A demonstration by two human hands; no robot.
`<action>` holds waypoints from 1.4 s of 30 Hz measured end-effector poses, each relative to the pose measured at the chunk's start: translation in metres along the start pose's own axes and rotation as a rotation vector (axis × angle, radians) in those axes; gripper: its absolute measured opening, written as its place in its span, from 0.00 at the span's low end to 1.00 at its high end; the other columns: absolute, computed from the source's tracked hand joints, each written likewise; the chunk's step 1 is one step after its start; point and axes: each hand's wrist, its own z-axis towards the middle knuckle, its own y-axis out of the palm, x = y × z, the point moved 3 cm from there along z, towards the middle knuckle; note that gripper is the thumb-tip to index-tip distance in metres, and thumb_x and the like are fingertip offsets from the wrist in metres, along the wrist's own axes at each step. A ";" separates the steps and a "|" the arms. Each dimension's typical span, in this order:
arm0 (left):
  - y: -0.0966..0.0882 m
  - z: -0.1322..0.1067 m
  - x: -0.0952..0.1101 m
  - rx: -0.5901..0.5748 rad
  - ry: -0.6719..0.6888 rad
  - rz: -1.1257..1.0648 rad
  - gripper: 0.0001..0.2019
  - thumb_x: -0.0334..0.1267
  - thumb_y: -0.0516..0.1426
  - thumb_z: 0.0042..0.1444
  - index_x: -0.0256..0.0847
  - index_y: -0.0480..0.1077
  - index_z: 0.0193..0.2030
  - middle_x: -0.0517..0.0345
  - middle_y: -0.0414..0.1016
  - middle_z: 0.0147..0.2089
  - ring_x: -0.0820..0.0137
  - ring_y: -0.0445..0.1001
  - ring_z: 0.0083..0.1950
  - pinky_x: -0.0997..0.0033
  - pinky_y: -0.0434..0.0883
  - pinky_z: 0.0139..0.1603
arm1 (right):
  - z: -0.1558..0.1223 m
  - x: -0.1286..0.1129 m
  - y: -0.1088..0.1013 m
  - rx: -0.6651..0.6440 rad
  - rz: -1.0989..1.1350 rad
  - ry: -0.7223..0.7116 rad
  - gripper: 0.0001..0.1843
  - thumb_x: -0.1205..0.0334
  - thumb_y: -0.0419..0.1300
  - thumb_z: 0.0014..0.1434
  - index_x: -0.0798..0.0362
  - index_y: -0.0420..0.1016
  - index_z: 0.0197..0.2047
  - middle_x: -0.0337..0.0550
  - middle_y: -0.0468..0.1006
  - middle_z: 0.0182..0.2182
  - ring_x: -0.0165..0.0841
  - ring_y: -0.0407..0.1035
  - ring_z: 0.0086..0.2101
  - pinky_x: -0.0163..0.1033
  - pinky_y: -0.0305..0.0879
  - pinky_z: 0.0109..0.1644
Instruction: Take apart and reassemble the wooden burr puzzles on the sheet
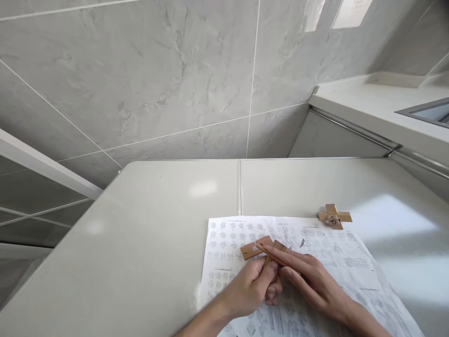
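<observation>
My left hand (257, 285) is closed around a small bundle of flat, brown wooden pieces (248, 251), held just above a printed sheet. The pieces cross each other at angles, and one has a cut-out near its middle. My right hand (315, 278) meets the left one from the right. Its index finger lies along a narrow piece at the top, with the thumb tucked beneath. Fingers hide the lower part of the bundle, so how the pieces fit together cannot be made out.
A cross-shaped wooden assembly (335, 217) with a dark mark rests by the far right edge of the printed paper (219, 234). A small dark scrap (302, 243) lies on the paper. The pale table (140, 243) has a seam. Behind stand a grey tiled wall (175, 84) and a white ledge (368, 100).
</observation>
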 end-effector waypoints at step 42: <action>-0.004 0.003 -0.005 -0.025 0.092 -0.131 0.20 0.57 0.61 0.72 0.40 0.67 0.49 0.65 0.67 0.32 0.77 0.58 0.25 0.65 0.72 0.37 | -0.006 0.016 0.002 0.221 -0.026 0.078 0.26 0.55 0.51 0.82 0.41 0.66 0.79 0.50 0.87 0.55 0.46 0.85 0.50 0.46 0.84 0.51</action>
